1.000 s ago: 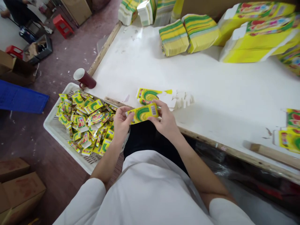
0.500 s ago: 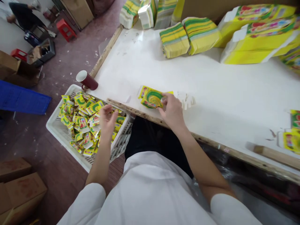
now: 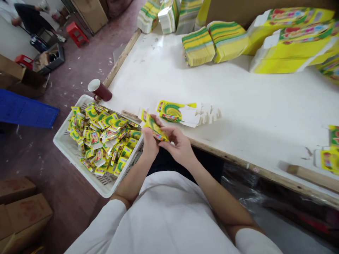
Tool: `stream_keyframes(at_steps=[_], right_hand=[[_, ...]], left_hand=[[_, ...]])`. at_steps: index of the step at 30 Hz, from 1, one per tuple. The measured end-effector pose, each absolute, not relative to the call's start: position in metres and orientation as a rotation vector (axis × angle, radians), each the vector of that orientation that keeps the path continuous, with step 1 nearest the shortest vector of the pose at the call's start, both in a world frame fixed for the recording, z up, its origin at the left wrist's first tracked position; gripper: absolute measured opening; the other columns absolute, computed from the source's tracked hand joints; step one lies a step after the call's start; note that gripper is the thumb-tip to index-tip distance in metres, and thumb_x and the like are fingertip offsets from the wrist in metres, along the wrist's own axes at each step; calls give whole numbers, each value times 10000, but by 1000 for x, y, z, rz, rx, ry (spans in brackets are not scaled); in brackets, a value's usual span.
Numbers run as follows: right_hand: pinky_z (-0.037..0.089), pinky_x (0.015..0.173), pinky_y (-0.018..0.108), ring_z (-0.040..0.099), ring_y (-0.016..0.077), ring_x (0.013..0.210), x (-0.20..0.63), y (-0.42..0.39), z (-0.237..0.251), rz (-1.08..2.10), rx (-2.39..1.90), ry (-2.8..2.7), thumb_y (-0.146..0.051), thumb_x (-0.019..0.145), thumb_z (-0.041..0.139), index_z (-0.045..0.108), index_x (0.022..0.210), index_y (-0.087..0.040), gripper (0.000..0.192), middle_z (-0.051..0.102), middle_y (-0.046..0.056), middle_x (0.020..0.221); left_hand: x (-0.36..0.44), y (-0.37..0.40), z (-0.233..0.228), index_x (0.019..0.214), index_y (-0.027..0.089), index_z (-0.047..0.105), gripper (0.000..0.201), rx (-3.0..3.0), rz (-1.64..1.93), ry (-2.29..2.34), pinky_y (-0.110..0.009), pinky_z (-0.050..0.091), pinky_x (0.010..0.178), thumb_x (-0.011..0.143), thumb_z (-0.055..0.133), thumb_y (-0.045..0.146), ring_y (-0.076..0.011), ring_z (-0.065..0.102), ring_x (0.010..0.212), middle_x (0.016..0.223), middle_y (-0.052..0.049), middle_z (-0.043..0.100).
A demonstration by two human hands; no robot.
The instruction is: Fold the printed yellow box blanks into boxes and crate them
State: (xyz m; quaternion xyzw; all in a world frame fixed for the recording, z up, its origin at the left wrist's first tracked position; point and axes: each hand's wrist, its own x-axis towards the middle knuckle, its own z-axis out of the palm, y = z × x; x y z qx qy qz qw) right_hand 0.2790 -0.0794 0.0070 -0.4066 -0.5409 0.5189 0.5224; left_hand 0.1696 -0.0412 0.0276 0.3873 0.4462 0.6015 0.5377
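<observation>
While both hands meet just in front of the person's lap, the left hand (image 3: 149, 141) and the right hand (image 3: 178, 145) close together on one small carton (image 3: 153, 127), each pinching an end so it hangs tilted in the air between them. Held that way, off the surface and near the body, it looks to me like the flat blank can be worked open with the fingers from both ends at once.

The carton is bright yellow with a green swirl and a strip of red print, thin and still mostly flat, one flap sticking up toward the far left. It sits just over the near edge of the surface (image 3: 238, 106), beside the crate.

Right behind the hands lies a short stack of blanks (image 3: 177, 112), same print, white flaps fanned to the right, within easy reach. To the left, lower than the surface, a white crate (image 3: 69, 148) is heaped with the same little yellow cartons, close enough for the left hand to drop into. A maroon mug (image 3: 99, 91) lies tipped at the corner above the crate. Far across the surface stand bundles (image 3: 215, 42) of yellow and green packs and bigger yellow boxes (image 3: 291, 38).
</observation>
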Motion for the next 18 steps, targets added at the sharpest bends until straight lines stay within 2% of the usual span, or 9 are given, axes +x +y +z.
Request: stream_keyframes(at_steps=[2,6,9,11,12,14,15,17,18], right_hand=[[535,743,324,657,182,819,287,-72,6,1154,-1031,-1274,-324,866,714,652,1129,-205,295,718,57,1021],[480,624,286,625,156,687,313,-63,10,818,-1062,-1441,-206,874,715,740,916,-219,50,701,8,787],[476,682,323,635,173,749,331,-62,12,511,-1129,-1582,-190,925,666,778,937,-255,130,705,19,795],[452,740,364,623,183,768,337,-62,12,309,-1212,-1690,-191,952,631,792,940,-291,190,714,16,790],[442,775,381,615,182,769,337,-63,12,245,-1217,-1754,-186,962,616,793,935,-309,218,718,7,782],[436,885,407,627,178,810,335,-66,13,219,-1137,-1873,-176,976,592,784,965,-352,260,732,-17,805],[428,964,423,645,184,879,332,-67,14,230,-1088,-1901,-182,979,590,772,1008,-377,268,744,-22,871],[379,1119,475,630,238,1139,327,-70,14,269,-1072,-1834,-255,958,642,708,1202,-404,294,725,4,1158],[354,1166,509,568,278,1278,325,-71,13,304,-1103,-1743,-317,934,680,635,1331,-395,407,657,35,1327]], left_hand=[[161,-45,16,1038,242,626,796,953,1415,1052,-347,572,859,663,568,942,-204,646,904,935,-65,626],[129,-46,4,913,205,709,480,1118,1352,1223,-358,556,921,760,764,657,-211,702,931,937,-60,723],[99,-37,19,1186,217,725,766,1344,1178,1021,-426,477,1093,792,548,849,-294,644,1225,1226,-126,709],[87,-31,35,1409,228,597,997,1500,1063,910,-456,335,1220,737,439,947,-327,474,1434,1459,-149,573],[86,-29,41,1471,223,528,1064,1597,989,916,-468,289,1244,692,504,948,-343,417,1474,1523,-161,508],[92,-30,50,1517,200,434,1133,1813,749,987,-491,318,1220,612,774,791,-375,436,1451,1539,-196,472],[98,-31,50,1494,188,435,1093,1896,638,1037,-483,395,1162,608,859,667,-375,512,1381,1483,-201,524],[112,-36,47,1393,176,480,852,1979,521,1161,-404,524,969,690,862,472,-315,662,1136,1259,-151,656],[119,-39,44,1348,174,488,743,1994,517,1222,-364,543,881,732,825,417,-279,685,1022,1148,-114,680]])
